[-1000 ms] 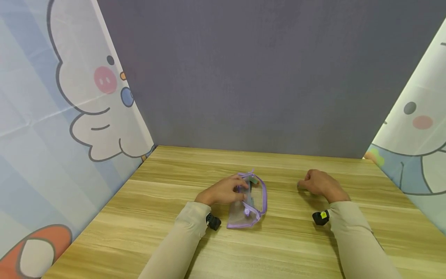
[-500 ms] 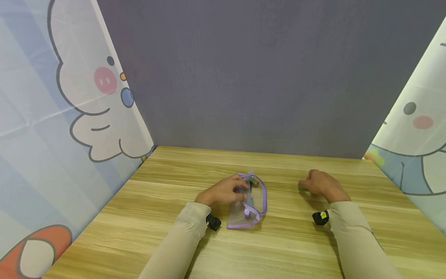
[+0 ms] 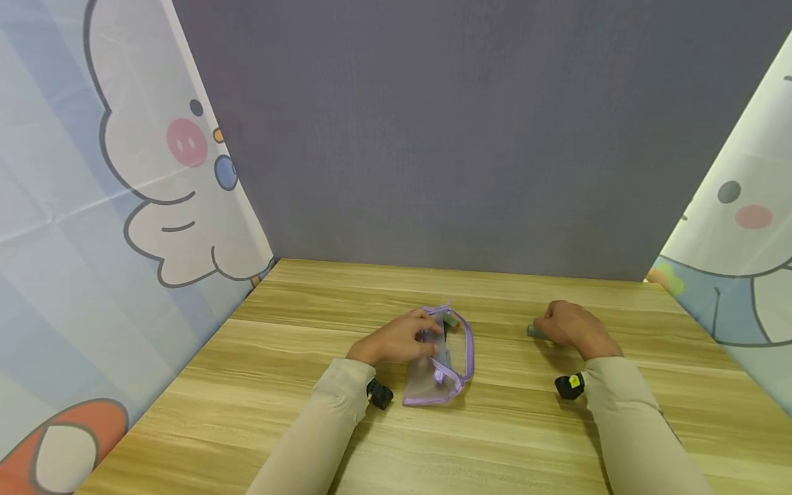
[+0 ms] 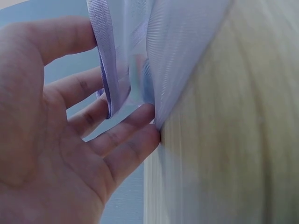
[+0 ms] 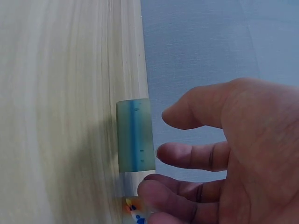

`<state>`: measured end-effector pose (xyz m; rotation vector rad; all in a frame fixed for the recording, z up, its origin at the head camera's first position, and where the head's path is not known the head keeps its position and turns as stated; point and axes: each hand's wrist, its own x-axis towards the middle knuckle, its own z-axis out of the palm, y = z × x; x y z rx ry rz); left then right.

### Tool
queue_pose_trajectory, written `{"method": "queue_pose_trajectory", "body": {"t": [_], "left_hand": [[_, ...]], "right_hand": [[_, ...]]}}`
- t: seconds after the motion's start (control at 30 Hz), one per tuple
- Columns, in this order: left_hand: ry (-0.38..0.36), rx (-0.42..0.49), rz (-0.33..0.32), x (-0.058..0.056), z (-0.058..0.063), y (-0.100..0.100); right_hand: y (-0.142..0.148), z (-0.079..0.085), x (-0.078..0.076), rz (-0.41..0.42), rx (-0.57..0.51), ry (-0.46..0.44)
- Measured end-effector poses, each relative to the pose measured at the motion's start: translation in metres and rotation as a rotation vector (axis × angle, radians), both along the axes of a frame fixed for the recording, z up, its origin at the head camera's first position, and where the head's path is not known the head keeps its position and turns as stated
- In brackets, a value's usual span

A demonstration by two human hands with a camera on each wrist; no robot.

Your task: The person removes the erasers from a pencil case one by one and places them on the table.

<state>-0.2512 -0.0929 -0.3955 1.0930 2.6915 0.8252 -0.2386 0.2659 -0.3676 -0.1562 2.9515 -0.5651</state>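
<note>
A translucent mesh pouch with purple edging point(image 3: 428, 388) lies on its side, its mouth to the right. My left hand point(image 3: 398, 338) holds its rim, thumb and fingers spread along the edge; some fingertips are hidden behind the purple band point(image 4: 106, 60) in the left wrist view. A small greenish piece point(image 3: 452, 320) shows inside the mouth. My right hand point(image 3: 568, 324) hovers with loosely bent fingers beside a pale green block with a blue stripe point(image 5: 135, 135). A gap separates thumb and index finger from that block. Below it, partly behind the fingers, is a colourful printed piece point(image 5: 133, 210).
Both hands work over a light wood-grain table point(image 3: 495, 426). A dark grey panel point(image 3: 464, 137) rises along its back edge. Cartoon-printed cloths hang at the left point(image 3: 142, 206) and right point(image 3: 742, 240). Black cameras sit on both wrists.
More of the green block shows beside my right fingertips, where it was mostly hidden before; the fingers have drawn slightly back from it. My left hand and the pouch stay in place.
</note>
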Motion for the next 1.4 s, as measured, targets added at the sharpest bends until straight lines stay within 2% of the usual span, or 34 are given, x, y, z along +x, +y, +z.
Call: {"method": "queue_pose_trajectory", "body": {"t": [0.37, 0.67, 0.97, 1.23, 1.4], "left_hand": [[0.018, 0.036, 0.002, 0.002, 0.002, 0.001], [0.037, 0.039, 0.002, 0.007, 0.008, 0.005], [0.027, 0.063, 0.018, 0.006, 0.005, 0.004], [-0.01, 0.098, 0.023, 0.007, 0.008, 0.005], [-0.019, 0.095, 0.024, 0.005, 0.008, 0.005]], "right_hand": [[-0.002, 0.003, -0.001, -0.008, 0.007, 0.006], [-0.008, 0.005, 0.0, 0.009, -0.003, 0.075], [-0.026, 0.004, 0.0, 0.085, -0.093, 0.108], [-0.048, 0.004, 0.001, 0.158, -0.13, 0.147], [-0.062, 0.006, 0.004, 0.222, -0.13, 0.134]]}}
